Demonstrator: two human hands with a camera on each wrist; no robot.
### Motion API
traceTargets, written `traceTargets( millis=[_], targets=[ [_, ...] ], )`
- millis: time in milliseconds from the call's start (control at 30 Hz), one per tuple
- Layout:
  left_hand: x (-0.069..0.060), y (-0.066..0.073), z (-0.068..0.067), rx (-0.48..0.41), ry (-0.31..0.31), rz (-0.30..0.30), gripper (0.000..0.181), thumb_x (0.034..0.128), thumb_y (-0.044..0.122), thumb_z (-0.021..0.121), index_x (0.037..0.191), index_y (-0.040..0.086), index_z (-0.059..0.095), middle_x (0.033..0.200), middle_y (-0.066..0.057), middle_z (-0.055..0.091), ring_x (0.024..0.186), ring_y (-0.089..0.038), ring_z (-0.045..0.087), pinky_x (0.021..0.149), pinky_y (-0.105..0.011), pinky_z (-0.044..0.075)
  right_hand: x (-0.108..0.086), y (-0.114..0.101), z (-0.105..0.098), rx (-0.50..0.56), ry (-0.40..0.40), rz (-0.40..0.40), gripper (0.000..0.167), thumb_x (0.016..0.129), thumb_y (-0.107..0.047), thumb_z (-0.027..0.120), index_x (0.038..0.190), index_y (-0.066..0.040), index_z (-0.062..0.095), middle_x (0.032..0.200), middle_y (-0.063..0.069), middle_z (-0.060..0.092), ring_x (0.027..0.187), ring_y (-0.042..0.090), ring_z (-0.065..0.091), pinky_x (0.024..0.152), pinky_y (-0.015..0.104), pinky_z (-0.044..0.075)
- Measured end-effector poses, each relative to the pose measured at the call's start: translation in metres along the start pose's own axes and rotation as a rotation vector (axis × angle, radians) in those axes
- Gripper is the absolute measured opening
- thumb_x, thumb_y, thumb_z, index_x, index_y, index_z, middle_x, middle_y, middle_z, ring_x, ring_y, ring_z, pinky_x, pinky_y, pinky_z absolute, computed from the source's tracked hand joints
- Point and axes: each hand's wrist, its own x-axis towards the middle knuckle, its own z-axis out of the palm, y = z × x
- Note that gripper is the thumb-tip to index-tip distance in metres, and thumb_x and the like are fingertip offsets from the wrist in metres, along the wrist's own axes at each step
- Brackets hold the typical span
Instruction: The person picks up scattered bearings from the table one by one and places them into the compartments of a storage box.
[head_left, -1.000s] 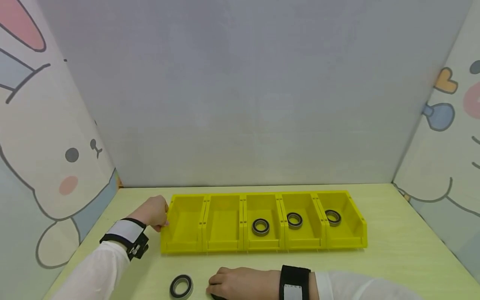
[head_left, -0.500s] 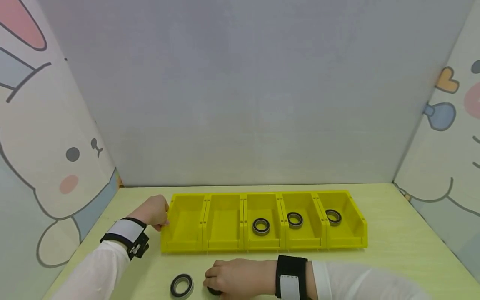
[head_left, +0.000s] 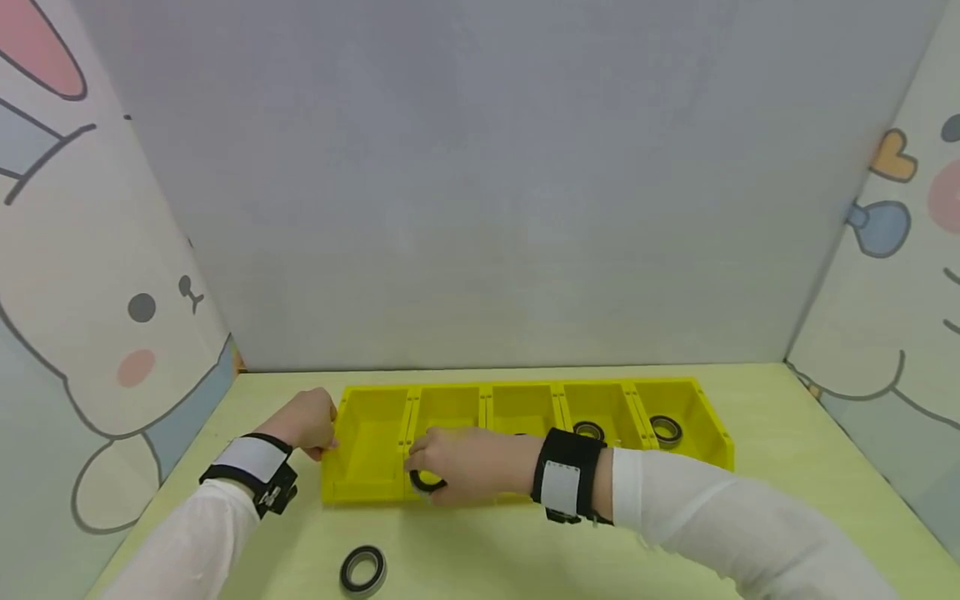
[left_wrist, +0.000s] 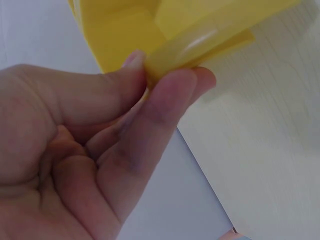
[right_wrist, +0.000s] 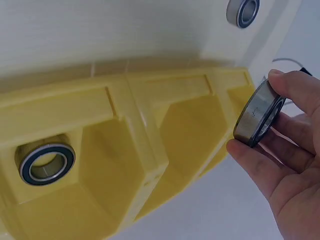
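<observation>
My left hand [head_left: 306, 423] pinches the left side wall of the yellow bin row [head_left: 367, 492] between thumb and fingers; the left wrist view shows the bin's edge [left_wrist: 200, 42] in that pinch. With thumb and fingertips my right hand [head_left: 468, 462] holds a ball bearing [right_wrist: 257, 114], black-sealed with a steel outer ring, over the front of the second compartment from the left. A bearing [right_wrist: 46, 162] lies in the middle compartment, mostly hidden by the right hand and wrist in the head view. Another bearing [head_left: 363, 570] lies on the table before the leftmost compartment.
The two right compartments each contain a bearing, one partly behind the right wristband [head_left: 589, 431] and one at the far right [head_left: 666, 430]. Behind the table [head_left: 285, 567] stands a grey wall [head_left: 510, 183], with cartoon-printed panels at both sides.
My right hand has lifted the bearing off the table and moved it forward over the second compartment. The left hand stays at the bin's left wall.
</observation>
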Motion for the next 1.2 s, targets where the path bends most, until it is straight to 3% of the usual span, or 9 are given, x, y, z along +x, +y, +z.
traceTargets(
  millis=[167, 433, 667, 800, 1033, 1200],
  targets=[
    [-0.001, 0.0, -0.001, -0.018, -0.001, -0.004, 0.013, 0.0801, -0.002, 0.07, 0.07, 0.0, 0.062, 0.06, -0.005, 0.056, 0.049, -0.014, 0.063, 0.051, -0.023, 0.055, 0.012, 0.017, 0.0, -0.037, 0.073, 0.071, 0.036, 0.088, -0.023, 0.067, 0.122, -0.011, 0.061, 0.124, 0.004, 0.06, 0.109, 0.013, 0.058, 0.085, 0.016, 0.051],
    [-0.004, -0.001, -0.001, -0.019, -0.004, -0.007, 0.013, 0.0803, -0.001, 0.07, 0.07, -0.001, 0.062, 0.061, -0.005, 0.056, 0.048, -0.013, 0.061, 0.05, -0.023, 0.055, 0.031, 0.037, 0.016, -0.059, 0.092, 0.159, 0.033, 0.087, -0.026, 0.068, 0.117, -0.011, 0.062, 0.116, 0.003, 0.063, 0.099, 0.011, 0.059, 0.082, 0.016, 0.051],
    [-0.003, 0.002, -0.002, -0.023, -0.015, -0.009, 0.01, 0.0802, -0.001, 0.07, 0.073, -0.002, 0.062, 0.062, -0.006, 0.057, 0.049, -0.013, 0.061, 0.051, -0.023, 0.055, 0.044, 0.05, 0.025, -0.019, 0.121, 0.212, 0.028, 0.086, -0.025, 0.07, 0.109, -0.01, 0.064, 0.102, 0.001, 0.064, 0.083, 0.008, 0.057, 0.071, 0.015, 0.049],
    [-0.003, 0.003, -0.003, -0.026, -0.017, -0.003, 0.006, 0.0805, -0.002, 0.069, 0.079, -0.003, 0.064, 0.065, -0.007, 0.058, 0.049, -0.013, 0.062, 0.051, -0.023, 0.055, 0.046, 0.058, 0.031, -0.049, 0.138, 0.233, 0.024, 0.084, -0.026, 0.072, 0.101, -0.01, 0.065, 0.09, -0.001, 0.062, 0.074, 0.008, 0.052, 0.063, 0.015, 0.045],
    [0.0, 0.001, -0.001, -0.027, -0.021, -0.013, 0.006, 0.081, -0.001, 0.069, 0.082, -0.005, 0.065, 0.066, -0.007, 0.059, 0.05, -0.014, 0.062, 0.052, -0.024, 0.055, 0.049, 0.065, 0.047, -0.101, 0.094, 0.241, 0.019, 0.085, -0.027, 0.071, 0.086, -0.012, 0.06, 0.072, -0.004, 0.05, 0.061, 0.007, 0.039, 0.053, 0.017, 0.032],
    [-0.001, 0.001, 0.0, -0.023, -0.022, -0.017, 0.005, 0.0809, -0.001, 0.069, 0.081, -0.004, 0.065, 0.066, -0.007, 0.059, 0.05, -0.013, 0.062, 0.052, -0.023, 0.055, 0.051, 0.063, 0.054, -0.102, 0.069, 0.266, 0.019, 0.085, -0.026, 0.071, 0.082, -0.013, 0.058, 0.067, -0.005, 0.046, 0.058, 0.008, 0.038, 0.051, 0.018, 0.031]
  ],
)
